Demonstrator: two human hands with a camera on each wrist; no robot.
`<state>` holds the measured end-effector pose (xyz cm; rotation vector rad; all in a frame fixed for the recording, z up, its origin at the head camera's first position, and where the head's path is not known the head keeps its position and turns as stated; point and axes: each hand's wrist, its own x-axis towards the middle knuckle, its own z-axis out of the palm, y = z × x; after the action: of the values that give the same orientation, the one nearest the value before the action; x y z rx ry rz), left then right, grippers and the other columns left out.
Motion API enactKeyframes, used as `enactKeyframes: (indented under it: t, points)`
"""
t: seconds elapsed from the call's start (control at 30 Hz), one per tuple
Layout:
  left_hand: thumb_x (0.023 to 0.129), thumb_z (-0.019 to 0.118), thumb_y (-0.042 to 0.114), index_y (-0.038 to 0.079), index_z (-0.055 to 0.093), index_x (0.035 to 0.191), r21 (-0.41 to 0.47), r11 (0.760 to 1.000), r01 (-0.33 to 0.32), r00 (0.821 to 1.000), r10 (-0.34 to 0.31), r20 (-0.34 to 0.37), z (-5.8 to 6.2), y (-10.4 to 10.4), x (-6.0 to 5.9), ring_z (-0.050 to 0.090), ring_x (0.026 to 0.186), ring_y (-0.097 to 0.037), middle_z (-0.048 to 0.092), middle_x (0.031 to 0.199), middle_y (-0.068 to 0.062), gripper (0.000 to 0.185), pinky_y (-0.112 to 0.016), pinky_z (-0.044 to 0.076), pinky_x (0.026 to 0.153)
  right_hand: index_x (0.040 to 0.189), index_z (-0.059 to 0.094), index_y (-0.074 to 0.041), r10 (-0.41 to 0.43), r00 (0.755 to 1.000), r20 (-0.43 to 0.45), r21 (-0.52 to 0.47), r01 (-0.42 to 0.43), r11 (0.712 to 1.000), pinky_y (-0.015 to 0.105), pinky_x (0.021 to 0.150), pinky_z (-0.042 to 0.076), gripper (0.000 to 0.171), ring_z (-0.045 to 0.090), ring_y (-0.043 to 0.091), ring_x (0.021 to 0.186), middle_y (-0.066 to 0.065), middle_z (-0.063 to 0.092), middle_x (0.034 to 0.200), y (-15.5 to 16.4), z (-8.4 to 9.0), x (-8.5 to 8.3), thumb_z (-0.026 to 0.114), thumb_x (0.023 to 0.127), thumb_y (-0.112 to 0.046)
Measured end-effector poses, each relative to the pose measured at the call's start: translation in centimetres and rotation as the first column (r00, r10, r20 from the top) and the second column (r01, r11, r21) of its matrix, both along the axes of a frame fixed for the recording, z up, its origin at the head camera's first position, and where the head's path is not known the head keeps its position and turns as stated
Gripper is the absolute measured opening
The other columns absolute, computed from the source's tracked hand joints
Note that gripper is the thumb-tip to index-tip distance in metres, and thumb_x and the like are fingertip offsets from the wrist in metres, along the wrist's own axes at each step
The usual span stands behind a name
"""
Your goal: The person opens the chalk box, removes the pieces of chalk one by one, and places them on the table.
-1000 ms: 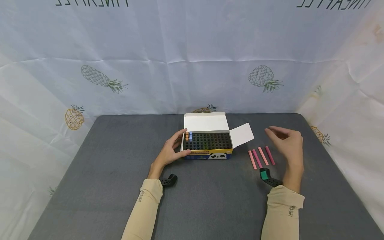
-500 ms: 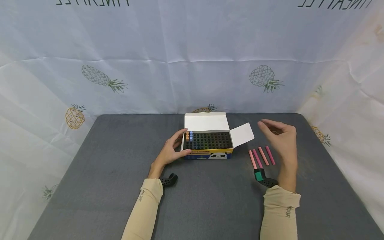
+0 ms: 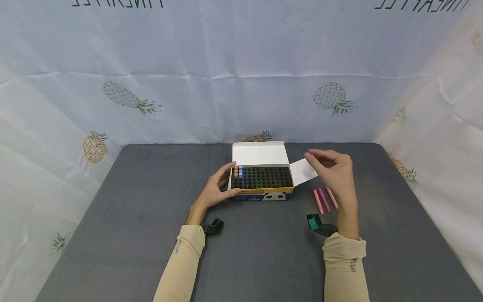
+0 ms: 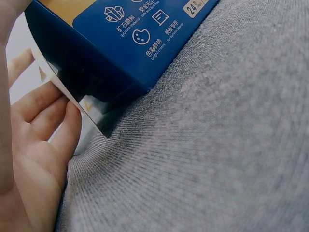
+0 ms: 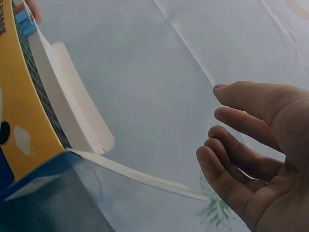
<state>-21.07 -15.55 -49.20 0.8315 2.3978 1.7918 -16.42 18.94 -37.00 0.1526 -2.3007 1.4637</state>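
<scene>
At its nine o'clock end, the box (image 3: 264,196), its long axis nine-to-three, is gripped by the left hand (image 3: 213,191); near its three o'clock flap (image 3: 302,173), nothing is held by the loosely bent right hand (image 3: 337,171).

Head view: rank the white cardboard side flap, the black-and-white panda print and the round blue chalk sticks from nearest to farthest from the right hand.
1. White cardboard side flap: right end of the blue-and-yellow cardboard box, next to the right hand.
2. Black-and-white panda print: on the box's front, toward the right.
3. Round blue chalk sticks: inside the box, near its left end.
</scene>
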Motion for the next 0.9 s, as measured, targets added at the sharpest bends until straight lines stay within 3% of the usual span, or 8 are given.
enactKeyframes:
  t: [0.23,0.7,0.9]
  points:
    - [0.088,0.078,0.048,0.029,0.038,0.158,-0.004,1.0,0.0,1.0,0.001,0.006,0.0,0.0,0.0,0.049,0.142,-0.035,0.047,0.155,-0.014,0.083,-0.056,0.042,0.118,0.114,0.077,0.002,0.061,0.998,0.008,0.019,-0.061,0.998,0.007,0.08,0.054,0.025,0.065,-0.009,0.086,-0.019,0.067,0.094,-1.7,0.1,-0.5,0.075,0.094,-0.013]
    - [0.088,0.078,0.051,0.028,0.037,0.159,-0.001,1.0,-0.001,1.0,0.001,0.013,0.2,0.1,-0.1,0.046,0.145,-0.035,0.043,0.159,-0.012,0.085,-0.057,0.04,0.119,0.116,0.076,0.002,0.104,0.993,0.054,0.029,-0.106,0.994,0.008,0.083,0.055,0.027,0.064,-0.009,0.087,0.018,0.074,0.106,-3.2,-0.2,-1.0,0.074,0.095,-0.016]
    - [0.088,0.079,0.048,0.027,0.037,0.159,-0.005,1.0,-0.004,1.0,0.004,0.011,0.1,0.1,0.0,0.048,0.143,-0.035,0.046,0.156,-0.013,0.084,-0.057,0.042,0.118,0.117,0.076,0.001,0.127,0.989,0.076,0.048,-0.131,0.99,0.01,0.083,0.055,0.029,0.062,-0.01,0.085,0.022,0.074,0.106,-4.1,-0.6,-1.3,0.075,0.095,-0.017]
